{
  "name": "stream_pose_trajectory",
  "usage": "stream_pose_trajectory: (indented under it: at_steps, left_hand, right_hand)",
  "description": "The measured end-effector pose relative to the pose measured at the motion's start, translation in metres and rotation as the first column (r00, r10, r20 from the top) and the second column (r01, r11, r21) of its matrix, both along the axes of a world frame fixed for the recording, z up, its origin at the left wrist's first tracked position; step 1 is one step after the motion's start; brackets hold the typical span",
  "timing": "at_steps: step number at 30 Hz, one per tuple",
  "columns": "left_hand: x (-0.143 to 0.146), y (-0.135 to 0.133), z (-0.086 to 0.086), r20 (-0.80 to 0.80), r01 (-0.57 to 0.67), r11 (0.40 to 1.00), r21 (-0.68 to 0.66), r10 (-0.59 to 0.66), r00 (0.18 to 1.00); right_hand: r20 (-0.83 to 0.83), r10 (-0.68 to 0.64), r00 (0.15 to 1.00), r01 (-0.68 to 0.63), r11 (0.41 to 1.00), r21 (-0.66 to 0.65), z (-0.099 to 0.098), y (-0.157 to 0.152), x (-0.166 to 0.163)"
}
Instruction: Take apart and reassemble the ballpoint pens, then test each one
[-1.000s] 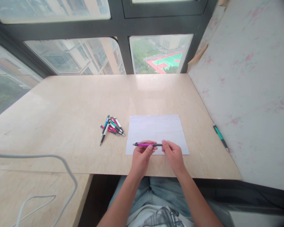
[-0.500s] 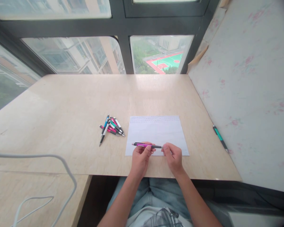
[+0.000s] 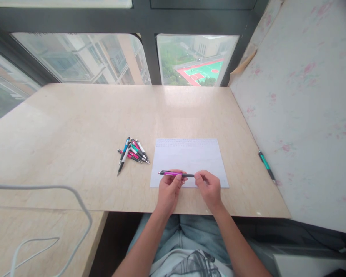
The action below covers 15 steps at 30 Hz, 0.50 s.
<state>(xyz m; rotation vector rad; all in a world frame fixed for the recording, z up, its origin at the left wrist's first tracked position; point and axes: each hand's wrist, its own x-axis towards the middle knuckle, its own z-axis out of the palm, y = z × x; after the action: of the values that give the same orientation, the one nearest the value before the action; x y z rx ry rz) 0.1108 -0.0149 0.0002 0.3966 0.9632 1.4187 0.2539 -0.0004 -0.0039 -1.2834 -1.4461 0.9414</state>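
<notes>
A pink and black pen is held level over the near edge of a white sheet of paper. My left hand is closed round the pen's pink barrel. My right hand pinches the pen's dark right end with its fingertips. The sheet lies flat on the beige table and has faint lines of writing along its far edge. A small pile of several coloured pens lies on the table to the left of the sheet.
A green and black pen lies at the table's right edge against a pale patterned wall. A white cable loops over the lower surface at the near left. Windows with dark frames run behind the table.
Both hands keep their grip on the pen and have hardly moved. The view has tilted slightly, so everything sits a little lower and left in the picture.
</notes>
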Motion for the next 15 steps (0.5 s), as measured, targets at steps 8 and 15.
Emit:
stream_pose_trajectory:
  at_steps: [8, 15]
  left_hand:
    - [0.0002, -0.0016, -0.0007, -0.048, 0.046, 0.998, 0.041, -0.044, 0.998]
    - [0.0013, -0.0011, 0.0000, -0.061, 0.033, 0.999, 0.039, -0.031, 0.998]
  right_hand:
    - [-0.057, 0.014, 0.998, -0.015, 0.999, -0.031, -0.0034, 0.0010, -0.0022]
    - [-0.061, 0.000, 0.998, -0.001, 1.000, -0.009, -0.0040, 0.0011, -0.0023]
